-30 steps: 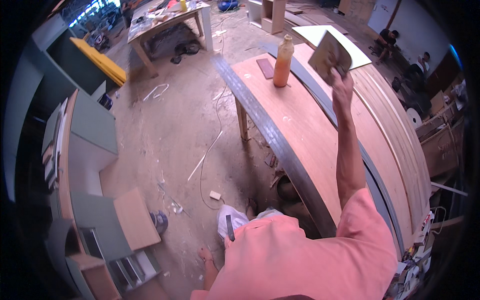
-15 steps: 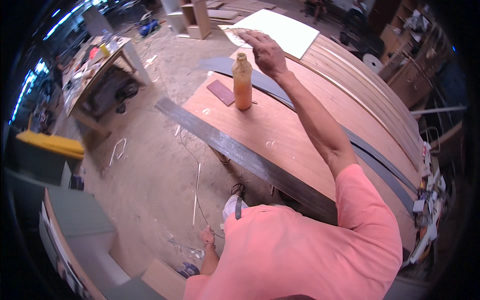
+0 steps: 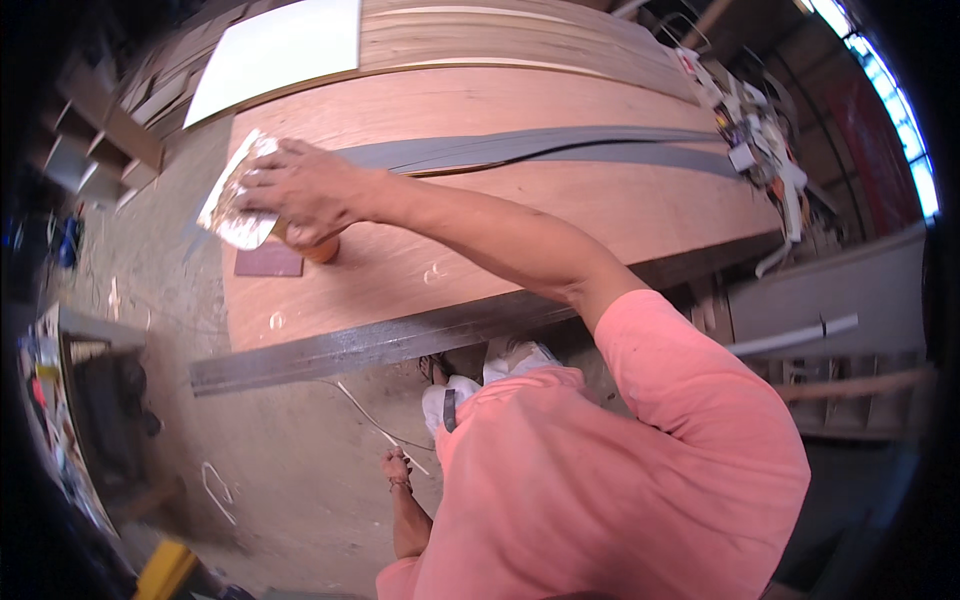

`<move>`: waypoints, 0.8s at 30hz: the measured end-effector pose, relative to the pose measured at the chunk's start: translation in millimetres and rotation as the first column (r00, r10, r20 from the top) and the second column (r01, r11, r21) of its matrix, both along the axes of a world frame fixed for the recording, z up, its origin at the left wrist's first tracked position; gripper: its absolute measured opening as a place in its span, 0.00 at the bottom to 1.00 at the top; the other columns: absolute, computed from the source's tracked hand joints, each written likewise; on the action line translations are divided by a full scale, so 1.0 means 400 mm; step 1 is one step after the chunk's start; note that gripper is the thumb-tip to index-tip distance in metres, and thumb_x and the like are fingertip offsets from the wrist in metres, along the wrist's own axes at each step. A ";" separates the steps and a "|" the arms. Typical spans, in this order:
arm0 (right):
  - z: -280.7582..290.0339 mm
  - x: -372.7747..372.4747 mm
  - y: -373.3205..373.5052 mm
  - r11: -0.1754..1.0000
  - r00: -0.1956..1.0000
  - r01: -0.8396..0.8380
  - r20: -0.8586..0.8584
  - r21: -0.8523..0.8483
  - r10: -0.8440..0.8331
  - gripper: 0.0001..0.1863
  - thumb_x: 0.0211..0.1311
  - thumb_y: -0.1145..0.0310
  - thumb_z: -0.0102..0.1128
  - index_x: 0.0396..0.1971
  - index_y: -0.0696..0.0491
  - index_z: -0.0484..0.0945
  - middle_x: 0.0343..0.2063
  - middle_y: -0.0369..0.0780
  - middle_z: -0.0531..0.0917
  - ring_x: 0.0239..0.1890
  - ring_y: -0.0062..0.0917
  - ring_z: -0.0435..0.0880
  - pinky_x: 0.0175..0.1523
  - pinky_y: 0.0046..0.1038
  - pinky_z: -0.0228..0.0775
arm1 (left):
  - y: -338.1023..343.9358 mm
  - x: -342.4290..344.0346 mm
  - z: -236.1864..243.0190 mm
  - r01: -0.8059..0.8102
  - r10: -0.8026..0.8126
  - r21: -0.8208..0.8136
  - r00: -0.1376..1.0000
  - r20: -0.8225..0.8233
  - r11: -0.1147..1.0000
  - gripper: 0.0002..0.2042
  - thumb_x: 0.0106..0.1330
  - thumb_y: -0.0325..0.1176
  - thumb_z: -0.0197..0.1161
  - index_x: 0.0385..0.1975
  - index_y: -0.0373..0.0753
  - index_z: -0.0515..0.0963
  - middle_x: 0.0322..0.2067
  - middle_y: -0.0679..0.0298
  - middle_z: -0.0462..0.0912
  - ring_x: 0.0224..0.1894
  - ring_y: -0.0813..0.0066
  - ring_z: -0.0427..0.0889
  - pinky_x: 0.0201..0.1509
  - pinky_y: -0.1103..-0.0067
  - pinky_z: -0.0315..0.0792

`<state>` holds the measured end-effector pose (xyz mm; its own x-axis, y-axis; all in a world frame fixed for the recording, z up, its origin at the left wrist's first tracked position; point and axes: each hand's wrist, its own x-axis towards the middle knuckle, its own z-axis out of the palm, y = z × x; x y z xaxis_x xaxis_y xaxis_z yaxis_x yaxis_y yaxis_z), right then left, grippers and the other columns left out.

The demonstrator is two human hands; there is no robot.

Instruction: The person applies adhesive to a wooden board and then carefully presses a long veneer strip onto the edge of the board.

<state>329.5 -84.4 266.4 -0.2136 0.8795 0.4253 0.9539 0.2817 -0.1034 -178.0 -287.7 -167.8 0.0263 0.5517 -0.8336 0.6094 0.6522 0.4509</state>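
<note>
My right hand (image 3: 300, 190) grips a thin, squarish, shiny sheet (image 3: 228, 200) with brownish smears, held above a bottle of orange liquid (image 3: 322, 250); the hand hides the bottle's top. Beside the bottle lies a maroon rectangular piece (image 3: 267, 263) on a pinkish plywood panel (image 3: 580, 200). A long dark-grey strip (image 3: 330, 350) runs along the panel's near edge, with a wet-looking sheen. Grey strips (image 3: 640, 145) lie across the panel behind my arm. My left hand (image 3: 396, 462) hangs low beside my leg, fingers loosely bent and apart, with nothing visible in them.
A white board (image 3: 270, 55) and stacked planks (image 3: 510, 35) lie at the back. Wooden cubbies (image 3: 125, 140) stand far left, a cluttered bench (image 3: 65, 335) lower left. Clutter (image 3: 750, 150) crowds the panel's right end. Thin offcuts (image 3: 215, 490) lie on the floor.
My view has swung right, so the panel now runs crosswise. My right hand has tilted the sheet and lowered it over the bottle; the arm now reaches leftward in the view.
</note>
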 end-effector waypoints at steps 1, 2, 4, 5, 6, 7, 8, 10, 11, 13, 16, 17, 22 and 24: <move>0.003 0.001 -0.003 1.000 1.000 -0.005 -0.029 -0.007 0.004 0.39 0.50 0.62 0.70 0.68 0.41 0.73 0.68 0.42 0.75 0.72 0.37 0.71 0.81 0.56 0.50 | 0.036 0.002 0.000 0.055 -0.055 0.001 0.998 0.011 0.998 0.10 0.75 0.40 0.61 0.38 0.40 0.80 0.32 0.66 0.84 0.32 0.73 0.84 0.26 0.73 0.76; 0.019 -0.005 -0.010 0.999 0.998 -0.001 -0.060 -0.048 -0.002 0.39 0.50 0.62 0.70 0.67 0.42 0.73 0.66 0.43 0.76 0.71 0.37 0.72 0.81 0.56 0.50 | 0.068 0.005 0.003 0.109 -0.109 -0.001 0.994 0.019 0.994 0.10 0.75 0.40 0.61 0.38 0.40 0.80 0.32 0.66 0.85 0.32 0.74 0.84 0.27 0.73 0.76; 0.053 -0.018 -0.025 0.992 0.993 -0.009 -0.117 -0.125 -0.006 0.38 0.50 0.61 0.70 0.66 0.44 0.74 0.64 0.44 0.78 0.70 0.36 0.73 0.81 0.56 0.51 | 0.118 0.032 0.002 0.183 -0.182 -0.010 0.982 0.049 0.983 0.09 0.75 0.39 0.60 0.39 0.41 0.82 0.34 0.67 0.86 0.33 0.74 0.83 0.28 0.73 0.77; 0.047 -0.014 -0.046 0.998 0.990 -0.012 -0.136 0.062 0.021 0.29 0.51 0.62 0.71 0.56 0.46 0.80 0.52 0.43 0.84 0.62 0.36 0.80 0.76 0.50 0.60 | 0.141 0.058 0.007 0.216 -0.214 -0.017 0.974 0.068 0.976 0.09 0.75 0.39 0.60 0.40 0.41 0.83 0.35 0.66 0.87 0.33 0.74 0.83 0.29 0.72 0.77; 0.058 -0.016 -0.063 0.996 0.986 -0.014 -0.163 0.092 0.029 0.24 0.51 0.63 0.72 0.52 0.46 0.81 0.48 0.42 0.85 0.57 0.36 0.82 0.71 0.48 0.65 | 0.155 0.075 0.007 0.236 -0.233 -0.025 0.969 0.083 0.972 0.09 0.75 0.39 0.60 0.42 0.42 0.84 0.36 0.66 0.88 0.34 0.74 0.83 0.31 0.72 0.78; 0.074 -0.014 -0.082 0.992 0.981 -0.013 -0.190 0.124 0.036 0.20 0.52 0.64 0.72 0.47 0.47 0.83 0.43 0.41 0.86 0.52 0.36 0.83 0.66 0.45 0.69 | 0.165 0.094 0.008 0.294 -0.290 -0.035 0.953 0.092 0.955 0.10 0.75 0.39 0.60 0.44 0.43 0.85 0.37 0.66 0.88 0.35 0.74 0.83 0.32 0.71 0.79; 0.083 -0.017 -0.101 0.988 0.976 -0.016 -0.213 0.155 0.049 0.16 0.52 0.64 0.72 0.42 0.47 0.84 0.38 0.40 0.87 0.48 0.35 0.85 0.61 0.43 0.73 | 0.163 0.106 0.001 0.346 -0.341 -0.045 0.935 0.103 0.937 0.10 0.75 0.39 0.61 0.46 0.43 0.86 0.38 0.66 0.88 0.35 0.73 0.84 0.33 0.70 0.79; 0.047 0.005 -0.178 0.969 0.959 0.097 -0.283 0.227 -0.029 0.06 0.53 0.66 0.72 0.30 0.46 0.84 0.25 0.36 0.84 0.33 0.31 0.85 0.40 0.37 0.75 | 0.155 0.154 -0.033 0.464 -0.449 -0.101 0.882 0.143 0.880 0.13 0.74 0.38 0.61 0.53 0.45 0.85 0.43 0.64 0.88 0.38 0.72 0.84 0.35 0.69 0.80; 0.033 0.012 -0.242 0.972 0.931 0.126 -0.361 0.199 -0.047 0.05 0.53 0.66 0.72 0.29 0.46 0.84 0.24 0.36 0.83 0.31 0.31 0.85 0.37 0.36 0.75 | 0.140 0.175 -0.056 0.505 -0.482 -0.147 0.860 0.165 0.851 0.15 0.74 0.38 0.62 0.57 0.46 0.83 0.47 0.62 0.87 0.39 0.71 0.85 0.36 0.68 0.81; -0.013 0.031 -0.388 0.963 0.874 0.230 -0.465 0.138 -0.142 0.04 0.54 0.66 0.72 0.27 0.45 0.84 0.23 0.35 0.83 0.29 0.30 0.84 0.33 0.35 0.74 | 0.105 0.227 -0.066 0.606 -0.578 -0.210 0.795 0.184 0.767 0.21 0.73 0.37 0.63 0.65 0.47 0.79 0.54 0.59 0.85 0.42 0.68 0.86 0.37 0.67 0.81; -0.140 0.050 -0.657 0.912 0.791 0.410 -0.509 0.029 -0.340 0.04 0.59 0.64 0.70 0.30 0.46 0.85 0.24 0.36 0.84 0.29 0.33 0.85 0.33 0.35 0.74 | 0.043 0.353 -0.024 0.790 -0.775 -0.212 0.609 0.167 0.575 0.29 0.71 0.36 0.63 0.73 0.47 0.70 0.66 0.55 0.77 0.49 0.62 0.85 0.41 0.66 0.82; -0.202 0.048 -0.770 0.869 0.704 0.482 -0.540 -0.113 -0.461 0.05 0.62 0.63 0.69 0.32 0.47 0.85 0.26 0.38 0.85 0.31 0.36 0.85 0.34 0.38 0.74 | 0.023 0.399 -0.007 0.865 -0.853 -0.189 0.494 0.167 0.464 0.31 0.71 0.35 0.63 0.75 0.46 0.67 0.69 0.53 0.74 0.53 0.59 0.85 0.46 0.65 0.82; -0.520 -0.089 -1.374 0.356 0.003 0.581 -0.436 -0.732 -0.900 0.14 0.72 0.55 0.56 0.44 0.48 0.81 0.39 0.47 0.87 0.44 0.49 0.86 0.47 0.50 0.76 | -0.038 0.580 0.022 0.989 -0.978 0.078 -0.134 0.160 -0.122 0.34 0.69 0.37 0.63 0.76 0.39 0.64 0.73 0.48 0.68 0.70 0.53 0.75 0.67 0.68 0.75; -0.729 -0.216 -1.616 0.194 -0.170 0.705 -0.429 -0.682 -0.887 0.10 0.67 0.61 0.60 0.41 0.50 0.80 0.39 0.47 0.83 0.46 0.47 0.84 0.49 0.47 0.78 | -0.083 0.677 0.107 0.983 -0.946 0.074 -0.182 0.269 -0.168 0.37 0.67 0.38 0.66 0.75 0.33 0.64 0.72 0.48 0.69 0.71 0.56 0.73 0.73 0.70 0.69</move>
